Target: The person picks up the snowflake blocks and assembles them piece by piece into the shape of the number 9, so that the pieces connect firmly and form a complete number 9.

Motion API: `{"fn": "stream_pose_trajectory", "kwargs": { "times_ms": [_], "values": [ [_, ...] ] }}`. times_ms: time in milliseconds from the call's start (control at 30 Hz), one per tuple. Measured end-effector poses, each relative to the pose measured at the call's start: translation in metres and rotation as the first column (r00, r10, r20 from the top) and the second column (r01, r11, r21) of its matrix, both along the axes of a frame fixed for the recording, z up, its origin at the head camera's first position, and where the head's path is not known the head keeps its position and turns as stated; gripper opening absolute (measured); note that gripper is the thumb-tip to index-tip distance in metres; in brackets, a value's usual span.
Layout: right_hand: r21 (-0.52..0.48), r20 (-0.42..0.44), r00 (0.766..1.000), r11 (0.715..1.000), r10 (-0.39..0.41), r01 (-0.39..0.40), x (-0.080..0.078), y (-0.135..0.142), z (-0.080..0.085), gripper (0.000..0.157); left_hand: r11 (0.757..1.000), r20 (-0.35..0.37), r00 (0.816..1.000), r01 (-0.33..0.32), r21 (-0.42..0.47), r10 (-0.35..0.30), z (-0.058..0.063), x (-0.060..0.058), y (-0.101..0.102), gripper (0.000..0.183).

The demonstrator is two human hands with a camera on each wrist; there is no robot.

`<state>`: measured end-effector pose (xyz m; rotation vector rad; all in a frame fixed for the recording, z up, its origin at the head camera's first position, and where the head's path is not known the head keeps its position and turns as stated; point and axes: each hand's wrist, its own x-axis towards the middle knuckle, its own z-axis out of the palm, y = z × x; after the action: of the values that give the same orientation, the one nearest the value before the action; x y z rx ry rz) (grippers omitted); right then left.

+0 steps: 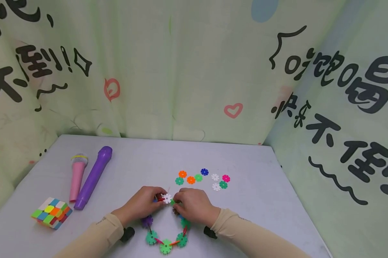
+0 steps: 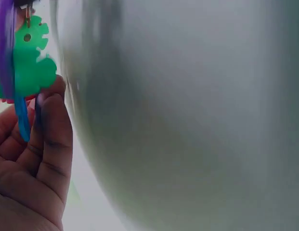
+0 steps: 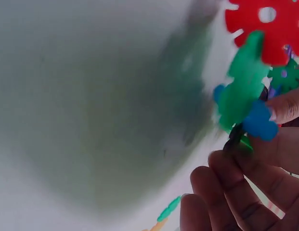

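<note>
A loop of interlocked plastic snowflake discs (image 1: 165,246) lies toward the table's front, with green, purple and red pieces. At its far side my left hand (image 1: 142,203) pinches the chain beside a white disc (image 1: 166,198). My right hand (image 1: 196,205) grips the other side, its fingertips close to that white piece. In the left wrist view, a green disc (image 2: 36,72) and a blue disc (image 2: 22,119) show at the left fingertips. A blue disc (image 3: 260,121) sits by the right thumb in the right wrist view, below a red disc (image 3: 255,21). My fingers partly hide the chain.
Loose discs lie beyond the hands, among them an orange disc (image 1: 182,174) and a pink disc (image 1: 226,178). On the left are a puzzle cube (image 1: 52,213), a pink toy microphone (image 1: 77,179) and a purple microphone (image 1: 93,179). A printed curtain (image 1: 187,71) stands behind the table.
</note>
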<state>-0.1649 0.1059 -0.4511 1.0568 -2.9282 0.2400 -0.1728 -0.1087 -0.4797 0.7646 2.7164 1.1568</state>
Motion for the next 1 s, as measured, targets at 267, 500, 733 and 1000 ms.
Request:
{"fn": "stream_pose_trajectory", "kwargs": {
  "times_ms": [267, 500, 733, 1000],
  "values": [
    [0.039, -0.013, 1.000, 0.999, 0.002, -0.002, -0.0023, 0.0005, 0.0005, 0.007, 0.999, 0.071, 0.997, -0.034, 0.015, 0.033, -0.0022, 0.0011, 0.0052, 0.019],
    [0.034, 0.003, 1.000, 0.999, -0.013, 0.013, -0.0002, 0.0005, -0.0015, 0.008, 0.999, 0.082, 0.996, -0.034, -0.009, 0.035, -0.0009, 0.0025, 0.0069, 0.021],
    [0.042, -0.013, 1.000, 0.999, -0.001, 0.002, 0.0008, 0.0002, -0.0037, 0.009, 0.999, 0.068, 0.997, -0.025, -0.026, 0.026, -0.0003, 0.0022, 0.0083, 0.022],
    [0.046, -0.026, 1.000, 0.999, 0.005, -0.004, -0.0007, -0.0006, -0.0080, 0.007, 0.998, 0.085, 0.996, -0.035, -0.057, 0.040, -0.0016, 0.0014, 0.0101, 0.022]
  ]
}}
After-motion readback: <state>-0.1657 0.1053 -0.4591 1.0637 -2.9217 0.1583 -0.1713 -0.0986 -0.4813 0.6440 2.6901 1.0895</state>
